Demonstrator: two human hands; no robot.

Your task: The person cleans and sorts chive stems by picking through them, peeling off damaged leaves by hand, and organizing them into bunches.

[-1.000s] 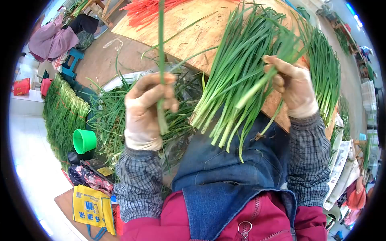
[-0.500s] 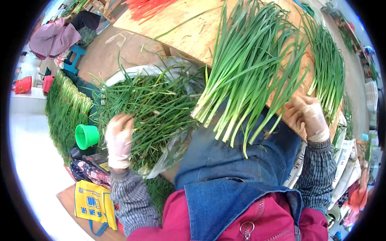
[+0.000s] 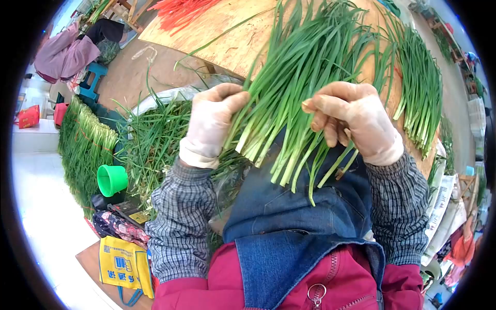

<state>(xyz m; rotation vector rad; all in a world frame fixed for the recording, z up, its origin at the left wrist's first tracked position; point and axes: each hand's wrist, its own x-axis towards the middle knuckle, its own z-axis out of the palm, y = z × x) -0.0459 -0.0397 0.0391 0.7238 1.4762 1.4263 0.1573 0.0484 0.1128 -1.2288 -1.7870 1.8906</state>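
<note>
Long green stalks with pale ends (image 3: 305, 67) lie in a loose pile on the wooden board, their ends reaching over its near edge above the denim-covered lap. At the pile's left side, my left hand (image 3: 214, 116) has its thumb and fingers closed around the edge stalks. My right hand (image 3: 356, 116) hovers over the pale lower part of the pile, fingers curled and thumb near the index finger; whether anything thin is between them is too small to tell. Both hands wear thin, whitish gloves.
A tied green bundle (image 3: 421, 88) lies at the board's right. Red strips (image 3: 183, 11) lie at its far edge. Left are a heap of loose leaves (image 3: 160, 129), a green cup (image 3: 112, 180), stacked bundles (image 3: 85, 144) and a yellow bag (image 3: 124, 266). A person (image 3: 67, 51) sits at the upper left.
My left hand has moved from above the loose leaves to the pile and closed on stalks there. My right hand has moved left from the board's right side to over the pile.
</note>
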